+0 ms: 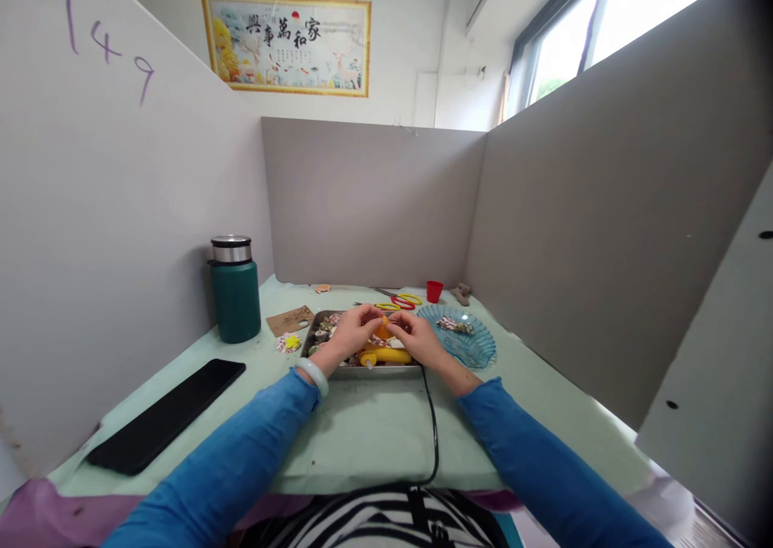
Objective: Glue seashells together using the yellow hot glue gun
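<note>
Both hands meet above a metal tray [374, 372] of small mixed pieces. My left hand [357, 331], with a pale bangle at the wrist, pinches a small orange piece [382, 330] between its fingers. From the other side, my right hand [418, 339] pinches the same piece; its exact kind is too small to make out. Just below the fingers, a yellow glue gun [386, 356] lies across the tray, and a black cord [433, 419] runs from the tray to the table's near edge. The hands partly hide the tray's contents.
At left stand a green bottle [234, 298] and a black phone [172, 411]. A brown card [291, 321] and a flower-patterned disc [288, 343] lie beside the tray. Behind are scissors [403, 301] and a red cup [434, 291]. A blue plate [477, 355] holds small pieces. Grey partitions [374, 202] enclose the table.
</note>
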A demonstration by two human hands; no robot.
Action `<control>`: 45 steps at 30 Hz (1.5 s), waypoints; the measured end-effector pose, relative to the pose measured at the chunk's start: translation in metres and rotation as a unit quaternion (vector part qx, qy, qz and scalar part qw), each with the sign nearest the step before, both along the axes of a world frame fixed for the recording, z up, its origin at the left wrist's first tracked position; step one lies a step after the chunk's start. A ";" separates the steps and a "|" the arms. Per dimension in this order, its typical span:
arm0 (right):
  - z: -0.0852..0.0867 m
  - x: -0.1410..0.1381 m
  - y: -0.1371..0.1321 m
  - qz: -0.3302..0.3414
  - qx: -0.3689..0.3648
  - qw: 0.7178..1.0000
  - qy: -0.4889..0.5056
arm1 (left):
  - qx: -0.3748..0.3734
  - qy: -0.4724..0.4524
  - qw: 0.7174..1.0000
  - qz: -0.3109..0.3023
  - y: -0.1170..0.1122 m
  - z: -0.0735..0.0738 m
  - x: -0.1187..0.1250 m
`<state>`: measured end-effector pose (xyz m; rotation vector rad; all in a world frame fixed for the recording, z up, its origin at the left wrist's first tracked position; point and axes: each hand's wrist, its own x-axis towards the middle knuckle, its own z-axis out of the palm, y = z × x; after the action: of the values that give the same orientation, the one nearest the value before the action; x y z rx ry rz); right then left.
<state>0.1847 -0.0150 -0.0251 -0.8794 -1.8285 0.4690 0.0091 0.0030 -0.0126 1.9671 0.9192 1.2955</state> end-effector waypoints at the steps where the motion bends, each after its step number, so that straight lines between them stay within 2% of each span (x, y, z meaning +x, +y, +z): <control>1: -0.001 0.000 0.001 -0.003 0.004 1.000 -0.003 | -0.006 -0.011 1.000 -0.006 0.000 0.000 0.000; 7: -0.003 0.001 0.004 -0.026 0.029 0.999 -0.027 | -0.044 -0.057 0.997 -0.034 -0.002 0.003 0.000; 16: -0.002 0.000 -0.002 -0.029 0.112 0.989 -0.091 | -0.029 -0.049 0.998 -0.029 -0.003 0.003 0.001; 27: -0.001 0.000 -0.003 -0.030 0.094 0.991 -0.095 | -0.049 -0.087 0.995 -0.018 -0.003 0.004 0.000; 35: 0.000 -0.001 -0.004 -0.038 0.076 0.994 -0.067 | -0.035 -0.032 0.999 -0.016 -0.007 0.008 -0.002; 45: -0.002 0.000 0.001 -0.040 0.037 0.998 -0.030 | -0.039 -0.020 0.999 -0.006 -0.013 0.010 -0.002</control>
<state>0.1850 -0.0137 -0.0273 -0.9213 -1.8447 0.3264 0.0072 -0.0096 -0.0025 1.8765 0.9237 1.2686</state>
